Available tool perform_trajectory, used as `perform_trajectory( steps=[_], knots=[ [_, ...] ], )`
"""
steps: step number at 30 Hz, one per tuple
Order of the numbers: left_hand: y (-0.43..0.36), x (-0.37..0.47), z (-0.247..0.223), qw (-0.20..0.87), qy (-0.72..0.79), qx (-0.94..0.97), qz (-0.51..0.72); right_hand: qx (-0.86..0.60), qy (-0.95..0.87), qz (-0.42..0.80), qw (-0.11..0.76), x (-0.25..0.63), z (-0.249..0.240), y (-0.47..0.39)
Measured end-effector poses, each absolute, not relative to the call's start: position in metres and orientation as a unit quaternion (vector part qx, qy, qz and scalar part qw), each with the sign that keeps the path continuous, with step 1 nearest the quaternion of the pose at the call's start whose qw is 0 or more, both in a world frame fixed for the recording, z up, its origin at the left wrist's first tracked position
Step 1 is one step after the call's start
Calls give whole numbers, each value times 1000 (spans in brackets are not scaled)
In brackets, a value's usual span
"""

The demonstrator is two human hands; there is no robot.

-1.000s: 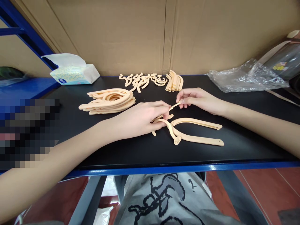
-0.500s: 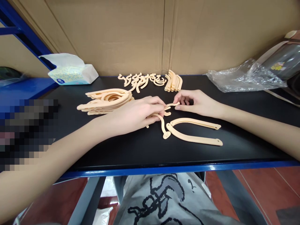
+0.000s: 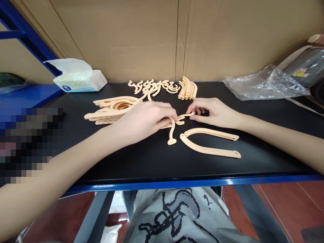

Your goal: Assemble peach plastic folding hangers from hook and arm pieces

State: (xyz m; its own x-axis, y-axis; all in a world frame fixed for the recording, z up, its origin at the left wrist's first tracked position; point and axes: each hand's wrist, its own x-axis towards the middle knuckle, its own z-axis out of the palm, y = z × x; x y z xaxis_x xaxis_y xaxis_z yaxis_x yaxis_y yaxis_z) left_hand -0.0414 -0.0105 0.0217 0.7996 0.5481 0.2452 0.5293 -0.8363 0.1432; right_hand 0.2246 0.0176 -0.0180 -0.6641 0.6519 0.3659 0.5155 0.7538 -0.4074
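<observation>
My left hand (image 3: pixel 152 116) is closed on a cream plastic hook (image 3: pixel 172 132), whose flat round end hangs toward the table's front. Between the thumb and fingers of my right hand (image 3: pixel 214 111) is the end of another slim curved hook piece (image 3: pixel 186 115). More small curved pieces lie between the two hands, partly hidden by my left fingers. In front of my right hand, two long curved hanger arms, a rear one (image 3: pixel 210 131) and a front one (image 3: pixel 210 149), lie in a V with their left ends together. Beyond my left hand is a stack of folded hangers (image 3: pixel 111 110).
Along the back of the black table (image 3: pixel 141 165) lie a pile of loose hooks (image 3: pixel 153 88) and a bundle of hanger arms (image 3: pixel 187 88). A tissue pack (image 3: pixel 81 79) stands back left. Clear plastic bag (image 3: pixel 263 84) and a dark transparent container (image 3: pixel 306 65) occupy the right.
My left hand has shifted slightly left with the hook, and the hook's round end has swung left, away from the hanger arms. My right hand stays nearly still.
</observation>
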Motion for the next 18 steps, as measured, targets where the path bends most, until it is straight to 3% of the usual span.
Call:
perform_trajectory(
  steps=[7,18],
  knots=[
    [-15,-38,20,25,320,916,239,-322,-901,157,246,222,-17,14],
    [-17,-32,11,12,368,906,209,-325,-893,193,244,218,-14,10]
  ],
)
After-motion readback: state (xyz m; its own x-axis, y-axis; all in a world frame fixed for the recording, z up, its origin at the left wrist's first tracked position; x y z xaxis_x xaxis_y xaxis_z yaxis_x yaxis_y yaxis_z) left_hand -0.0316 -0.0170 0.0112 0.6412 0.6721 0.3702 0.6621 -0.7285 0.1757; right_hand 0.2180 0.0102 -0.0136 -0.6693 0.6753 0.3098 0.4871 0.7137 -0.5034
